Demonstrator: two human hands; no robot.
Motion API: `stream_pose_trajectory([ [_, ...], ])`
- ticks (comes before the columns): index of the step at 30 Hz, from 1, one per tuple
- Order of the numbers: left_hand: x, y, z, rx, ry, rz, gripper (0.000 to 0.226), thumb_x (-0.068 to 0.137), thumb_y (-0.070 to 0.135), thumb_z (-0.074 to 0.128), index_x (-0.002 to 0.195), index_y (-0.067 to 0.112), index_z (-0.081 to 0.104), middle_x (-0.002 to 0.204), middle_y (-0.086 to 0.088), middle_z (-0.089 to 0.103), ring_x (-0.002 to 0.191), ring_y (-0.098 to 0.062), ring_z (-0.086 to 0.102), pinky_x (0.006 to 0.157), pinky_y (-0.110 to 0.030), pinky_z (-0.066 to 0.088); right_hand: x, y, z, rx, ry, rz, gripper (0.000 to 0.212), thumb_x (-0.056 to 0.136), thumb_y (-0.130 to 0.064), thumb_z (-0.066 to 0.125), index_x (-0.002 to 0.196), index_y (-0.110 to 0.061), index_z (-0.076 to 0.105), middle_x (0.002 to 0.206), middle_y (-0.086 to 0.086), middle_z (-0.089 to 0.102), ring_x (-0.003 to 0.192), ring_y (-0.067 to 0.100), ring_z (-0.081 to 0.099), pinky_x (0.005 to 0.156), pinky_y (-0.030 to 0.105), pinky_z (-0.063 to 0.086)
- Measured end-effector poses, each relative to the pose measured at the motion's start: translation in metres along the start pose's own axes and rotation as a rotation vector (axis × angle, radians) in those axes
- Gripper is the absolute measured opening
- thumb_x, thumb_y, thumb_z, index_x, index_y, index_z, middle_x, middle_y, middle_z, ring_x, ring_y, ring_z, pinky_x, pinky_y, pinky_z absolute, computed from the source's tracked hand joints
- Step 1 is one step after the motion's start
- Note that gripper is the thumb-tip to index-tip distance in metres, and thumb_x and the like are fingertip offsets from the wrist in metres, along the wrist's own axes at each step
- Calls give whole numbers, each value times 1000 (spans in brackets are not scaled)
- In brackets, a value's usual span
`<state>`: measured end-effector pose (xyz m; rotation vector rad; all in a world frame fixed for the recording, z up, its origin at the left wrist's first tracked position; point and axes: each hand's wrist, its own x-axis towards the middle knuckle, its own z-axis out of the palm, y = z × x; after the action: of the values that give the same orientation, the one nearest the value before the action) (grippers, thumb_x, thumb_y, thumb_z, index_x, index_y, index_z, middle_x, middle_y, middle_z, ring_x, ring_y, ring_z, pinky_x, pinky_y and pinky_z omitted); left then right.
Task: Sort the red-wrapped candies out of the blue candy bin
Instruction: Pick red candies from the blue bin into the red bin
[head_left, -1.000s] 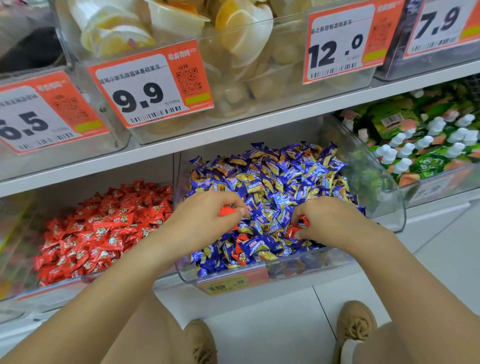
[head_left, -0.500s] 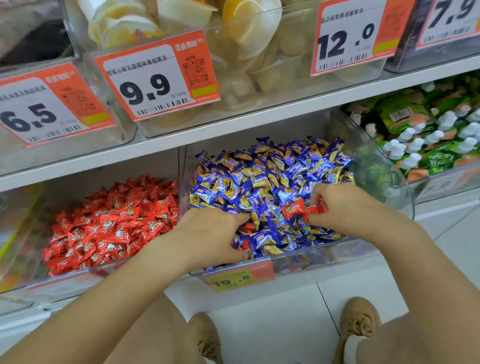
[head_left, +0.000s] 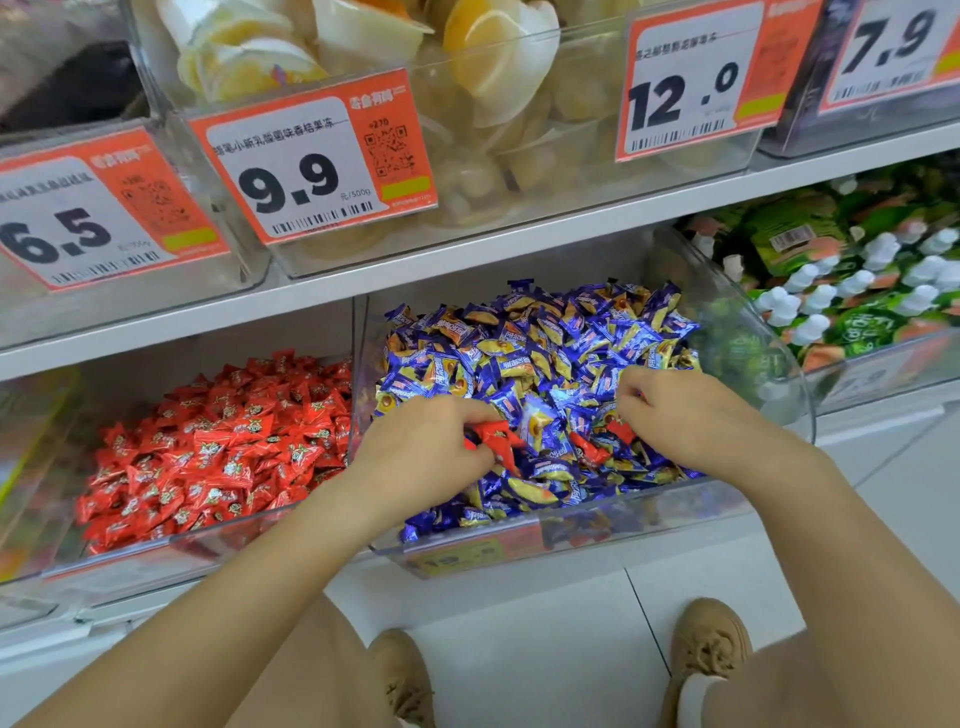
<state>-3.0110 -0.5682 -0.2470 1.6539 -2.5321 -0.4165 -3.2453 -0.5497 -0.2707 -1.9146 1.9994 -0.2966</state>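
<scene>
Both hands dig in the blue candy bin (head_left: 582, 525); the left hand (head_left: 426, 457) grips red-wrapped candies (head_left: 491, 435); the right hand (head_left: 685, 415) pinches another; next, I think, they go left into the red candy bin (head_left: 156, 556).

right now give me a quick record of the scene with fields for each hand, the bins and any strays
left hand: grips red candies
right hand: in the blue candy bin, red candy at its fingers
stray: another red candy between the hands
red candy bin: to the left, beside the blue one
</scene>
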Motion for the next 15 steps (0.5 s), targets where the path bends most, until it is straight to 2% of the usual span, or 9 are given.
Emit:
stream_pose_trajectory([
  [2,1,-5,-5,-118,34,-45,16,82,32,60,93,41,66,66,13,64,62,-7,57,63,-28,49,1,-1,0,-19,22,-23,23,97,-25,34,85,-20,53,68,3,59,65,21,52,61,35,45],
  [4,3,-7,-9,-237,62,-70,15,83,28,63,92,38,67,48,13,56,44,-4,48,52,-24,42,2,-5,2,-39,-17,-31,27,97,-28,34,88,-22,59,80,2,64,78,24,58,71,36,51],
  [6,3,-5,-13,-401,57,-99,16,84,23,65,95,35,67,41,13,52,36,-3,45,45,-19,37,2,-10,9,-78,-99,-36,32,95,-35,37,87,-17,63,81,3,63,82,25,59,69,33,48],
  [8,2,-3,-15,-589,21,-141,17,86,15,65,98,27,69,38,12,49,34,-2,44,41,-16,37,2,-14,14,-124,-150,-52,38,91,-46,45,86,-14,64,80,5,63,79,24,59,65,31,45],
  [10,0,-2,-16,-751,-19,-193,17,87,9,65,99,20,71,37,10,45,33,-4,40,40,-17,36,3,-16,16,-134,-155,-70,34,86,-54,55,90,-23,66,84,-2,63,81,18,58,66,30,46],
  [12,-2,-5,-18,-865,-49,-247,14,87,9,65,95,18,72,39,8,41,33,-7,36,37,-17,32,3,-15,16,-106,-168,-86,24,83,-52,61,92,-31,66,84,-9,60,81,13,55,64,28,44],
  [15,-7,-10,-24,-1010,-81,-302,4,86,11,64,89,12,68,42,2,36,35,-11,32,37,-15,23,2,-14,17,-104,-118,-91,18,82,-47,61,88,-30,64,82,-8,62,79,14,56,62,28,44],
])
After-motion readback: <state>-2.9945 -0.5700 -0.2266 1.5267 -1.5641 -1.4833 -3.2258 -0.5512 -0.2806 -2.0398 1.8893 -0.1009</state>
